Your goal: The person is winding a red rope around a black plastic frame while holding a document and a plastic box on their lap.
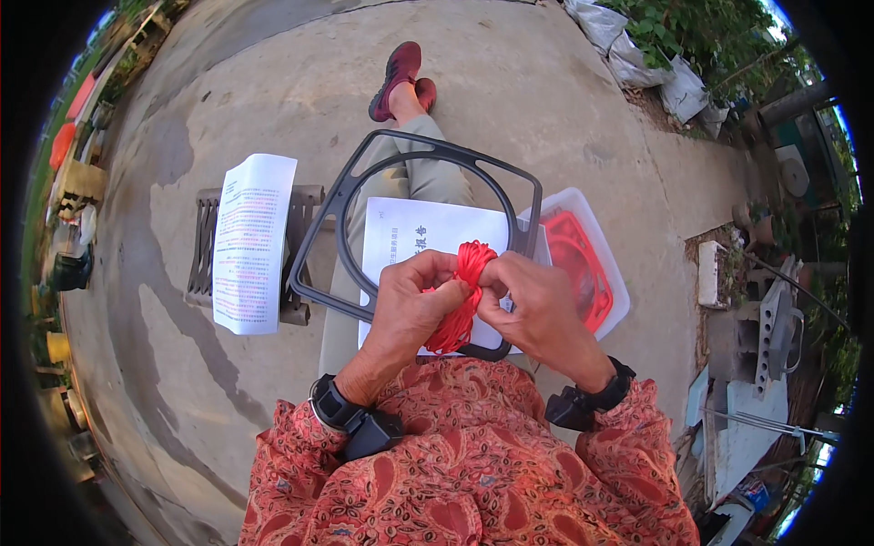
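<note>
Both hands meet over my lap around a bundle of red cord. My left hand pinches the bundle from the left, thumb and fingers closed on it. From the other side my right hand grips near its upper end, fingertips pressed together; what lies right between them is hidden. Beneath the hands, a black plastic frame with a large round opening lies across my legs. Under it, white printed sheets rest on my lap, partly covered by the hands and cord.
To my right stands a translucent white tub holding red items. At left, a printed sheet lies on a dark slatted stool. My crossed legs stretch ahead, with maroon shoes on concrete ground. Blocks and scrap line the right side.
</note>
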{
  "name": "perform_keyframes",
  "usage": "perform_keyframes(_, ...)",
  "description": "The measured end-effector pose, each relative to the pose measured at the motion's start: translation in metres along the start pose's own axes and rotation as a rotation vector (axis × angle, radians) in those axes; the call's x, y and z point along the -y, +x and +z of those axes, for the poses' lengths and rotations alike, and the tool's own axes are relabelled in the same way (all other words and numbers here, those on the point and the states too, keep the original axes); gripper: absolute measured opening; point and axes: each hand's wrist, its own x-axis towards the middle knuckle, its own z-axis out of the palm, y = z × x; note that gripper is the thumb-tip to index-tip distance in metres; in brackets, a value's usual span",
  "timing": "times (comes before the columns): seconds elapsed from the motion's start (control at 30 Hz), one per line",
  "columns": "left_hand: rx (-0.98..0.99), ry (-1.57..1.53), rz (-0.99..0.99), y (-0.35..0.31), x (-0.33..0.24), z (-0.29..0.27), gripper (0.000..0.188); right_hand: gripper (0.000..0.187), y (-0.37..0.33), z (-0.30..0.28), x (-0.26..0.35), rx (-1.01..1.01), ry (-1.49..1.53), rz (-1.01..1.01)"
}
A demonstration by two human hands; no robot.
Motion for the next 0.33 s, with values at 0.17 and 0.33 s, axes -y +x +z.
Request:
perform_keyframes(0.17,0.024,-0.078,-0.017,-0.001,-0.006,0.002,0.013,0.021,-0.002,0.005,-0.005,-0.07,-0.013,-0.04)
perform_keyframes(0.33,0.068,-0.087,-0.01,0.001,-0.013,0.001,0.011,0.017,-0.005,-0.002,0.0,-0.072,0.249,0.173)
